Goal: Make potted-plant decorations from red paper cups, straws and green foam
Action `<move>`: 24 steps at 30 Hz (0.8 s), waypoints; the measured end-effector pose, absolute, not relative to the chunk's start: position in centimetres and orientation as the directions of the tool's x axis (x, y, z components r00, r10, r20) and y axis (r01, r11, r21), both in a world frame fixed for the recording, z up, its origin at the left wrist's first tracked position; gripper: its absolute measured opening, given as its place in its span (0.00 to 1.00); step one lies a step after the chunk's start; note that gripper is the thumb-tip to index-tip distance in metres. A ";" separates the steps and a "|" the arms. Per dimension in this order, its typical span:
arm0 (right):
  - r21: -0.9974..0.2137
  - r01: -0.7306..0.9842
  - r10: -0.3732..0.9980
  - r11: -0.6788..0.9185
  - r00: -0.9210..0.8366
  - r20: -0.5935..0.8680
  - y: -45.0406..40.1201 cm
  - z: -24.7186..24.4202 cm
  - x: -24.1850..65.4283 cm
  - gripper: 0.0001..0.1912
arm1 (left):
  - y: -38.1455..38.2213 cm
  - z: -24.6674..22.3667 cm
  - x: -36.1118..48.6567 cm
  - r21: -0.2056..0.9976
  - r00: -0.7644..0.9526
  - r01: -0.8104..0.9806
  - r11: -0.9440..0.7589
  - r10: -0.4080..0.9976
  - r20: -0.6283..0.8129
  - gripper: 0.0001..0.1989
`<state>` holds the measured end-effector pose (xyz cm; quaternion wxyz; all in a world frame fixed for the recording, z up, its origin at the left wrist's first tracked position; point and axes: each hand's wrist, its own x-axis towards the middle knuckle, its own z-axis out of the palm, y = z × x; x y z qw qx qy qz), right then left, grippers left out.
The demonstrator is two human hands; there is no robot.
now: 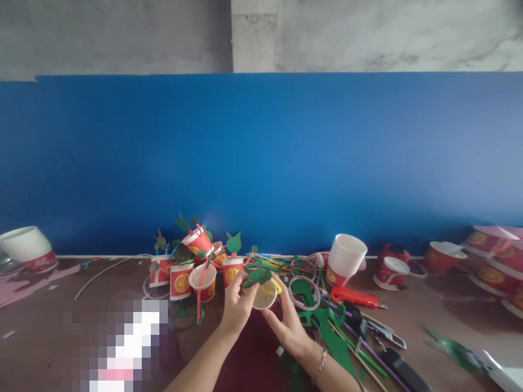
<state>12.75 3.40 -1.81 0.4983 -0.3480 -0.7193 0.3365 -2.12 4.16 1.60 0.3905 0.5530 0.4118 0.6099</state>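
My left hand and my right hand together hold a small paper cup just above the brown table. The cup's open mouth faces me. A green leaf cut-out and a yellow strip sit at its rim. My left fingers pinch near the leaf. My right hand, with a bracelet at the wrist, supports the cup from the right and below.
Several red cups with green leaves and straws stand behind the hands. A white upturned cup, coloured straws, a red cutter, green foam scraps and more red cups lie to the right. A blue wall backs the table.
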 end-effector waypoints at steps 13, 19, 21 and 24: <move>-0.754 0.258 0.794 0.605 -0.266 0.546 3.2 -1.6 12.6 0.36 | 4.1 2.2 -1.7 0.949 -0.045 -0.033 -0.313 0.949 0.311 0.10; -0.731 0.265 0.777 0.629 -0.246 0.580 3.2 -1.7 12.7 0.33 | 3.9 2.2 -1.7 0.952 -0.017 -0.037 -0.304 0.953 0.303 0.09; -0.726 0.264 0.772 0.635 -0.231 0.592 3.1 -1.8 12.7 0.32 | 3.9 2.0 -1.7 0.951 -0.021 -0.026 -0.309 0.951 0.308 0.09; -0.733 0.254 0.776 0.631 -0.202 0.598 3.1 -1.7 12.7 0.31 | 3.9 1.7 -1.6 0.947 -0.017 -0.009 -0.322 0.947 0.322 0.09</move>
